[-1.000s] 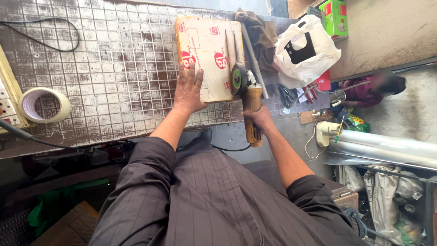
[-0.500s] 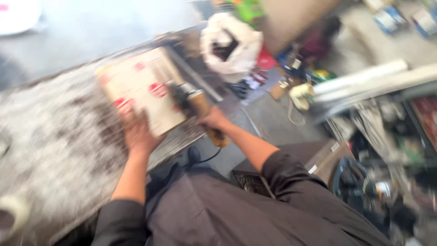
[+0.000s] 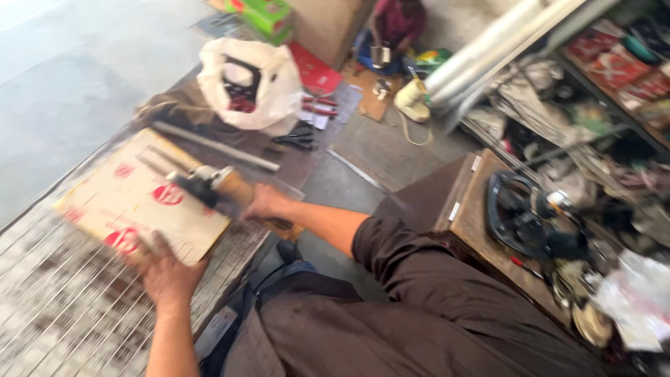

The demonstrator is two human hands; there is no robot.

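Now, view: swinging to the right since a second ago, blurring the scene.
Left hand (image 3: 166, 274): lying open and flat, still pressing the cardboard sheet (image 3: 143, 197) onto the gridded desk (image 3: 56, 307).
Right hand (image 3: 264, 202): staying closed around the grinder (image 3: 209, 186), at 3 o'clock of the sheet.
White bag (image 3: 252, 84): sitting at 1 o'clock, apart.
Meaning: hold unchanged, cutting seemingly not started.

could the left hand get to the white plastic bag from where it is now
Probably not without shifting. The left hand presses on the cardboard sheet, and the white plastic bag lies far beyond, with the grinder and right hand between.
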